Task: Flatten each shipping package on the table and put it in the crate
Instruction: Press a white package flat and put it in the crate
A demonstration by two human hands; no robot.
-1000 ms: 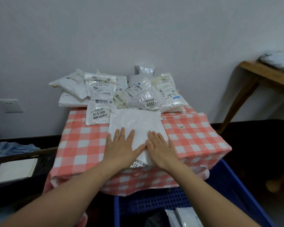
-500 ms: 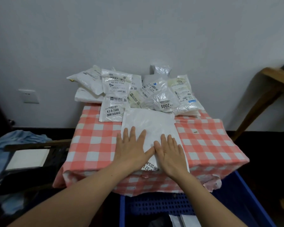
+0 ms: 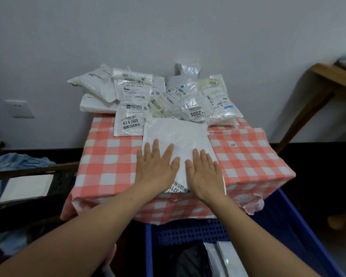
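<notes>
We are working at the near edge of the worktop (image 3: 248, 156), with the blue crate (image 3: 188, 231) just below it. The white package (image 3: 176, 136) is lying there, looking light, soft and slippery. Left grip (image 3: 157, 166) and right grip (image 3: 205, 172) are pressing it, both released and flat. We are judging that pinching its side edges would suit it best.
</notes>
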